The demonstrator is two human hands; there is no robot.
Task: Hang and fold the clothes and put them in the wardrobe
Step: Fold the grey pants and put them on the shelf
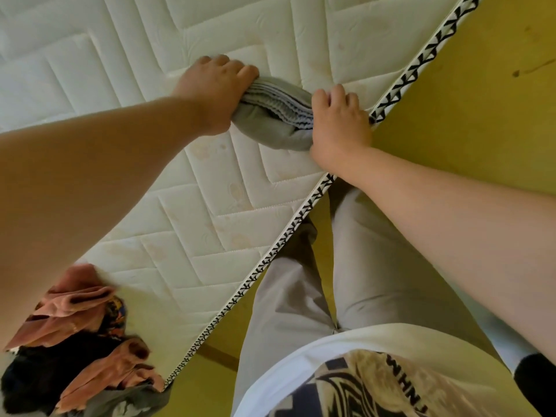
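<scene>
A grey garment (275, 120) lies rolled into a tight bundle on the white quilted mattress (120, 55), close to its trimmed edge. My left hand (215, 91) grips the bundle's left end, fingers curled over the top. My right hand (338, 118) grips the right end, where a ribbed band with dark stripes shows. A heap of loose clothes (78, 350), pink, black, patterned and grey, sits on the mattress at the lower left.
The mattress edge with black-and-white trim (270, 257) runs diagonally from upper right to lower left. Yellow floor (466, 100) lies to its right. My legs in grey trousers (346, 281) stand against the mattress edge.
</scene>
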